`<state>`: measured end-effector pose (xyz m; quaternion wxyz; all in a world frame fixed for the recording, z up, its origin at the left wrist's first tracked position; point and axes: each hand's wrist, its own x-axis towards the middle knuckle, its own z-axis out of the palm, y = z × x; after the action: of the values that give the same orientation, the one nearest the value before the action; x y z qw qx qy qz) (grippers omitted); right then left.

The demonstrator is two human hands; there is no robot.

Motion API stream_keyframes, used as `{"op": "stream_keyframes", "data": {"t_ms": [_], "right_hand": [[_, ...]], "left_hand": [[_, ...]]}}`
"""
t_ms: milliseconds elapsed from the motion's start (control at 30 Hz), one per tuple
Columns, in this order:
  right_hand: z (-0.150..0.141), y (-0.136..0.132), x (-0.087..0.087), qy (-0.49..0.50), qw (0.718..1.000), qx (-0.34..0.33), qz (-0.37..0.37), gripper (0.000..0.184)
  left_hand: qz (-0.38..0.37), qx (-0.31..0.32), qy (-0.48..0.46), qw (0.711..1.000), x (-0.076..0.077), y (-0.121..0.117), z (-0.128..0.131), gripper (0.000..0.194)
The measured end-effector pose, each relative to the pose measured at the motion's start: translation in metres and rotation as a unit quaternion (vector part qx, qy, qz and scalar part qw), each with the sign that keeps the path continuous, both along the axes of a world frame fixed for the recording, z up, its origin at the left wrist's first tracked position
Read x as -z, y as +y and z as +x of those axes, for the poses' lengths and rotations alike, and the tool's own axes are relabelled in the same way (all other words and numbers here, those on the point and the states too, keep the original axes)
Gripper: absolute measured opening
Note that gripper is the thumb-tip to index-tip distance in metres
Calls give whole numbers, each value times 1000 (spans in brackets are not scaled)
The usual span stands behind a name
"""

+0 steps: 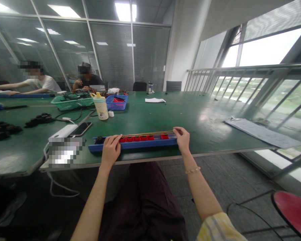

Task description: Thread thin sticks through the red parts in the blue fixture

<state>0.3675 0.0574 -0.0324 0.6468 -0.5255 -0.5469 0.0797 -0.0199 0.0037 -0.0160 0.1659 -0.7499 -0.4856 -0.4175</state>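
Note:
A long blue tray (147,144) lies near the table's front edge, holding a row of small red pieces (164,137). Thin yellow-brown strands (150,133) stretch taut along its far side, between my two hands. At the left part of the tray, my left hand (111,149) is closed, fingertips pressed together on the strands' left end. My right hand (182,139) pinches the right end just above the tray's right tip. A dark clump (99,140) sits in the tray's left end, partly behind my left hand.
Left of the tray lie a phone (81,129) and a white power strip (62,132). Behind stand a cream cup (101,108), a green basket (72,104) and a blue basket (117,105). Papers (261,132) lie right. Two people sit at the far left.

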Motion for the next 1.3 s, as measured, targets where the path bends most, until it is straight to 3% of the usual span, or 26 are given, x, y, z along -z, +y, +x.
{"op": "stream_keyframes", "data": {"t_ms": [800,1033,1300], "right_hand": [[-6,1,3,82,994,38,66,30],[1,-3,-10,121,990,-37,62,30],[8,-2,-14,286,949,-125,36,42]], "left_hand": [[-8,-3,-5,1000,3,1,0,44],[-4,0,-5,1000,3,1,0,43],[3,-2,-4,1000,3,1,0,43]]}}
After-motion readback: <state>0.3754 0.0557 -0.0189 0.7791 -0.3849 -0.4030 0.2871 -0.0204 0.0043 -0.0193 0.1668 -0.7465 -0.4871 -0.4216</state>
